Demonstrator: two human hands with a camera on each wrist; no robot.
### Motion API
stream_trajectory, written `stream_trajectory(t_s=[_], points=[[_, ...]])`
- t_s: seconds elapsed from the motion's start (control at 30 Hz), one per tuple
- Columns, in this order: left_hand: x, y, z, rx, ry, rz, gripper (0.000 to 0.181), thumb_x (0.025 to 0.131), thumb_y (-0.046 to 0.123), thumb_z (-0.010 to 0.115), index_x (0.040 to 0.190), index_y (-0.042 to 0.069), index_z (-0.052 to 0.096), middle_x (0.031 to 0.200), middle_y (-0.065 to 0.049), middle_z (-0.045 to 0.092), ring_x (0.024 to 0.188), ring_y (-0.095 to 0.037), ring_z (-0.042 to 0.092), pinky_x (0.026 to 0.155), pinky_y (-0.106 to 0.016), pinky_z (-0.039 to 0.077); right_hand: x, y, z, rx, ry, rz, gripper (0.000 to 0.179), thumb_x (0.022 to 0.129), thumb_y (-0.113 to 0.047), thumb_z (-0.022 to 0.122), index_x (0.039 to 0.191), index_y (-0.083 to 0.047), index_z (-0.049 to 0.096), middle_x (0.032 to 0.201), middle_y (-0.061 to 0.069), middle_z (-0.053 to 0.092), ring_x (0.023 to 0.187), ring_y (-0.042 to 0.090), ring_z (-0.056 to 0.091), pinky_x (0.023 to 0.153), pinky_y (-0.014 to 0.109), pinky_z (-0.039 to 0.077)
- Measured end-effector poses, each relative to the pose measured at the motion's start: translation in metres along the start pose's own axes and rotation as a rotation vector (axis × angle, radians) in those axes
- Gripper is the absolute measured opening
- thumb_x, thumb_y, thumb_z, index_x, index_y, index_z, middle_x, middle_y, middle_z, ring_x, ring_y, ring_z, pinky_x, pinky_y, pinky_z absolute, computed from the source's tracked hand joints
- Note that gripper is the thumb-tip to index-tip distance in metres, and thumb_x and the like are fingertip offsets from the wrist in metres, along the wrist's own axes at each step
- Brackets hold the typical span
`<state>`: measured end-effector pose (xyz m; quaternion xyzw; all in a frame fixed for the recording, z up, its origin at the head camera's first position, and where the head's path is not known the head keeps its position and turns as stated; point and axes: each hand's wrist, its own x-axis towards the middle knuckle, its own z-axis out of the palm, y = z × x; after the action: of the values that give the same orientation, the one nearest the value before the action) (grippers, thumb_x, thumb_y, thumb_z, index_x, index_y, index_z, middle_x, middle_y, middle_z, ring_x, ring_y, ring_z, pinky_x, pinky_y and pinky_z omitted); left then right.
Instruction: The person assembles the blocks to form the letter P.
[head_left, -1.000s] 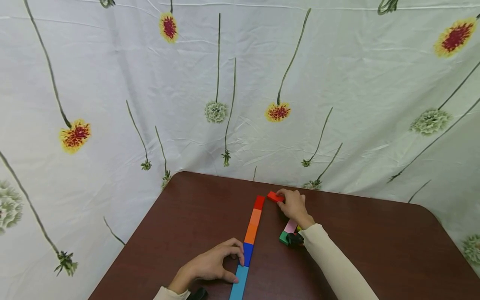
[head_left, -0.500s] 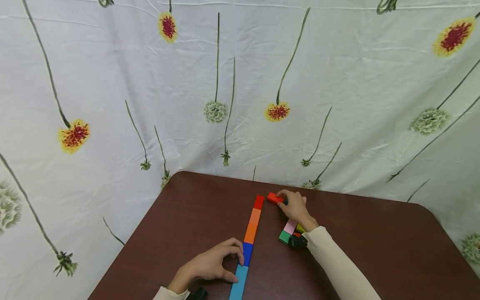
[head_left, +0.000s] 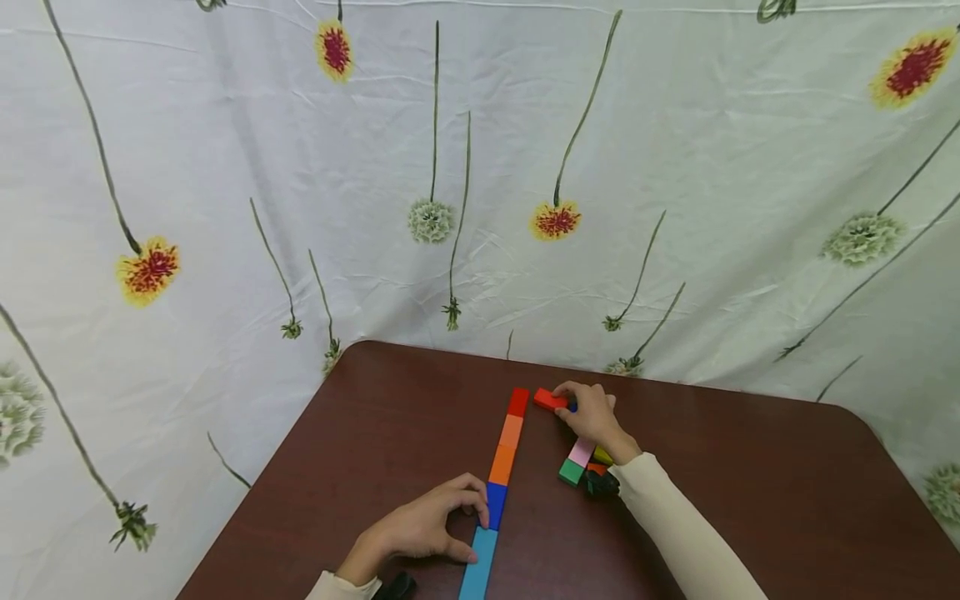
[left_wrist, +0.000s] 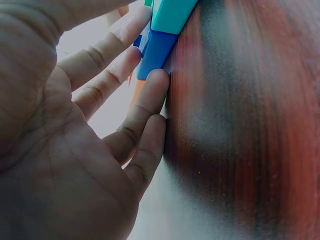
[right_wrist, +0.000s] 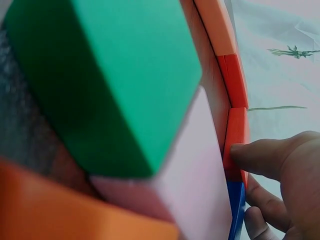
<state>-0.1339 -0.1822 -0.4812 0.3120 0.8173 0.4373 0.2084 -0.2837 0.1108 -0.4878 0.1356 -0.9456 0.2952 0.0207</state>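
Right hand [head_left: 591, 414] pinches red block [head_left: 549, 399] at far end; likely light, stiff, smooth; hold by near and far faces; left hand [head_left: 427, 523] relaxed, fingertips at blue block [head_left: 497, 503]

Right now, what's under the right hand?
Under the right hand: the red block it pinches and part of a blue block. Anything else there is covered by it.
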Motion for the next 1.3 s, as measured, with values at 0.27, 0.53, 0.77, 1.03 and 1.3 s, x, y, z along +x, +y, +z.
stream_trajectory(t_s=[0.27,0.53,0.77,1.03,1.3], points=[[0.0003,0.0007,-0.0001,0.006,0.003,0.014,0.024,0.080,0.025,0.085,0.097,0.021,0.068,0.121,0.003,0.051,0.107,-0.012,0.049,0.095,-0.026,0.042,-0.0012,-0.0016,0.0011,0.008,-0.004,-0.021,0.023,0.090,-0.016,0.075,0.112,-0.015,0.072,0.113,0.007,0.072,0.108,0.037,0.050,0.084,0.054,0.028],[0.0005,0.0011,0.0002,0.000,0.002,0.011,0.024,0.081,0.024,0.085,0.097,0.021,0.069,0.121,0.002,0.052,0.108,-0.012,0.049,0.095,-0.027,0.041,-0.0004,-0.0028,0.0020,-0.018,-0.012,-0.012,0.022,0.090,-0.017,0.075,0.112,-0.017,0.072,0.108,0.006,0.071,0.106,0.037,0.049,0.081,0.051,0.028],[0.0010,0.0003,0.0001,0.002,0.008,0.016,0.024,0.080,0.024,0.085,0.098,0.021,0.069,0.122,0.001,0.052,0.109,-0.013,0.049,0.096,-0.027,0.041,-0.0014,-0.0033,0.0030,-0.038,-0.007,-0.029,0.021,0.090,-0.017,0.075,0.111,-0.017,0.072,0.105,0.007,0.071,0.105,0.037,0.049,0.081,0.051,0.028],[0.0017,0.0006,-0.0003,0.015,0.012,0.017,0.025,0.080,0.025,0.085,0.098,0.021,0.069,0.122,0.002,0.052,0.110,-0.013,0.049,0.097,-0.027,0.041,-0.0006,-0.0040,0.0048,-0.043,-0.001,-0.030,0.021,0.091,-0.018,0.075,0.111,-0.019,0.072,0.107,0.008,0.070,0.105,0.036,0.049,0.081,0.050,0.028],[0.0022,0.0002,0.0000,0.015,0.008,0.015,0.025,0.080,0.025,0.085,0.098,0.020,0.069,0.121,0.002,0.052,0.109,-0.012,0.048,0.096,-0.027,0.041,-0.0007,-0.0031,0.0057,-0.050,-0.004,-0.035,0.021,0.090,-0.018,0.075,0.111,-0.019,0.072,0.108,0.008,0.070,0.103,0.036,0.049,0.079,0.049,0.027]])
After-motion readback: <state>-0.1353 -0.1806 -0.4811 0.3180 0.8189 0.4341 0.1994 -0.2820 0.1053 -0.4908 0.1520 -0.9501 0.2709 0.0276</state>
